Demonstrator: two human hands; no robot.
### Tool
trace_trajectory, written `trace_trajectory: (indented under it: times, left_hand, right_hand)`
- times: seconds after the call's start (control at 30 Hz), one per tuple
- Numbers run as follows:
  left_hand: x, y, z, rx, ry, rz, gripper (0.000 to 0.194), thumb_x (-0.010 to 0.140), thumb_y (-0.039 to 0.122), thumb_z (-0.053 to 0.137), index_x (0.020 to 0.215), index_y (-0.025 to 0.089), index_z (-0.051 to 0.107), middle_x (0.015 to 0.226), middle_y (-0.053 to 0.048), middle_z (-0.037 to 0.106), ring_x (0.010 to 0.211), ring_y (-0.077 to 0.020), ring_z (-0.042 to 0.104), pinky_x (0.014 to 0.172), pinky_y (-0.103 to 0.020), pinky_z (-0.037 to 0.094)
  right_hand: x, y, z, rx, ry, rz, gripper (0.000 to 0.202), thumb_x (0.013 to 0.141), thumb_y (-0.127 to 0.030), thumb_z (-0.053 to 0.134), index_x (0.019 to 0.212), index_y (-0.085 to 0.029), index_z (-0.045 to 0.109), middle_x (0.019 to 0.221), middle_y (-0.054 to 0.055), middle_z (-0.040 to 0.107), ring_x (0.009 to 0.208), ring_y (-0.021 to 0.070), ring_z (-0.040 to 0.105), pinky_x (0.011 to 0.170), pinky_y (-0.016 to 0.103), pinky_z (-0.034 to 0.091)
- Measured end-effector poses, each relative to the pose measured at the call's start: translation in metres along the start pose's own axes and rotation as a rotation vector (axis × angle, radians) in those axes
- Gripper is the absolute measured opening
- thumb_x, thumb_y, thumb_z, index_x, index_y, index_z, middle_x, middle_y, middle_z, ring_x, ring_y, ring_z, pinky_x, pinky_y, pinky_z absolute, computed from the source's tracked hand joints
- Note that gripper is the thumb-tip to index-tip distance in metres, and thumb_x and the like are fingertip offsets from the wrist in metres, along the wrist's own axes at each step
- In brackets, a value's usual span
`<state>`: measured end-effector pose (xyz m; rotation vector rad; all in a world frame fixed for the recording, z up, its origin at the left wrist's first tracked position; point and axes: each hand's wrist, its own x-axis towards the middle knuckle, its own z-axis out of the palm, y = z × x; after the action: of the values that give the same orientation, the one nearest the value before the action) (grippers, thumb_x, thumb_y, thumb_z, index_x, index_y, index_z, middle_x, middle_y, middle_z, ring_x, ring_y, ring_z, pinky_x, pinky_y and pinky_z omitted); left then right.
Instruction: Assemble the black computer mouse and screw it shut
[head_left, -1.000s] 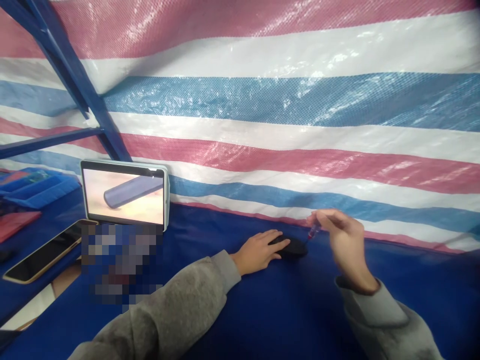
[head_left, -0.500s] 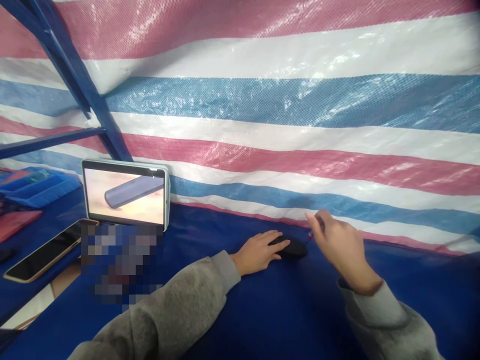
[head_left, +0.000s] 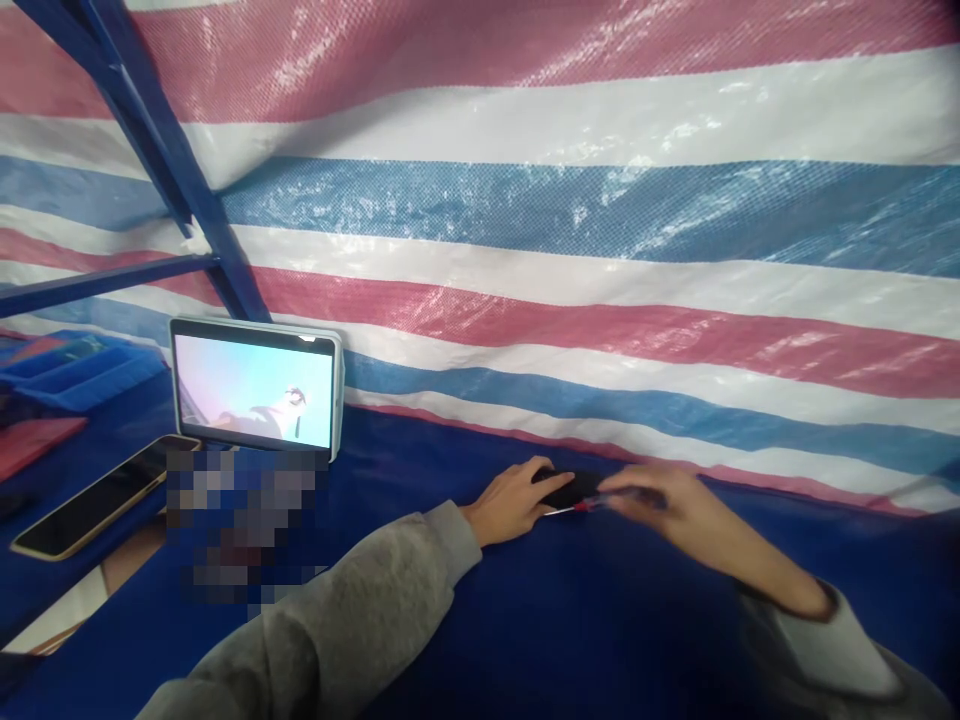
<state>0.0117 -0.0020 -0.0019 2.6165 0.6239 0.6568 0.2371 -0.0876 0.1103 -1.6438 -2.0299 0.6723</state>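
Note:
My left hand (head_left: 510, 503) is closed around the near left end of a black, rounded object (head_left: 574, 487) that looks like a computer mouse, lying on the blue tabletop. Its fine details are too dark to make out. Just right of it, my right hand (head_left: 671, 500) pinches a small screwdriver (head_left: 583, 506) with a thin metal shaft and a red and clear handle. The shaft points left along the near side of the black object, its tip close to my left fingers. Part of the handle is hidden in my right hand, which is slightly blurred.
A propped-up tablet (head_left: 255, 390) plays a video at the back left. A phone (head_left: 105, 497) lies left of it, near a blue tray (head_left: 90, 375) and a red flat thing (head_left: 37, 445). A striped tarp (head_left: 570, 210) hangs behind the blue tabletop (head_left: 525, 630).
My right hand has come down and turned, bringing the screwdriver shaft beside the black object, pointing left. My left hand stays on the object. The tablet picture has changed.

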Motion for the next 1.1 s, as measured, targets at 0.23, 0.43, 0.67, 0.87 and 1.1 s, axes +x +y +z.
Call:
trace_trajectory:
  times: [0.23,0.43,0.67,0.87,1.1]
  left_hand:
    - [0.005,0.003,-0.014,-0.198,0.023,-0.118,0.038,0.098,0.032,0.053,0.135,0.028,0.045,0.126,-0.004,0.060,0.113,-0.0221,0.057,0.102,-0.037,0.042]
    - [0.007,0.003,-0.016,-0.242,0.045,-0.194,0.030,0.099,0.035,0.049,0.129,0.028,0.047,0.123,-0.003,0.059,0.113,-0.0219,0.054,0.103,-0.039,0.039]
    - [0.007,0.000,-0.008,-0.090,0.028,-0.225,0.031,0.103,0.040,0.035,0.127,0.030,0.052,0.111,-0.004,0.055,0.105,-0.0212,0.052,0.097,-0.039,0.040]
    - [0.007,-0.005,-0.001,-0.035,0.052,-0.216,0.035,0.104,0.037,0.032,0.134,0.029,0.050,0.116,-0.004,0.053,0.107,-0.0206,0.052,0.097,-0.039,0.040]
    - [0.007,-0.015,-0.007,-0.187,0.058,-0.174,0.030,0.096,0.026,0.055,0.126,0.027,0.059,0.122,-0.005,0.057,0.117,-0.0208,0.054,0.104,-0.038,0.042]
  right_hand:
    - [-0.001,0.012,0.049,-0.196,-0.216,-0.029,0.019,0.074,-0.015,0.063,0.087,-0.026,0.072,0.093,0.001,0.074,0.089,0.0228,0.067,0.083,0.036,0.048]
    - [-0.005,0.005,0.069,-0.284,-0.131,-0.042,0.011,0.075,-0.018,0.064,0.084,-0.024,0.065,0.086,0.002,0.069,0.081,0.0210,0.065,0.072,0.034,0.048]
    - [0.010,0.035,0.083,-0.176,0.445,-0.084,0.044,0.087,-0.046,0.055,0.124,-0.023,0.059,0.132,0.012,0.056,0.123,0.0293,0.053,0.103,0.047,0.043]
    - [0.015,0.054,0.103,0.027,0.348,-0.014,0.047,0.089,-0.051,0.053,0.125,-0.021,0.058,0.123,0.011,0.065,0.114,0.0259,0.061,0.100,0.044,0.047]
    - [0.014,0.054,0.105,0.014,0.375,0.001,0.044,0.091,-0.049,0.050,0.121,-0.020,0.063,0.121,0.011,0.067,0.112,0.0269,0.062,0.100,0.046,0.047]
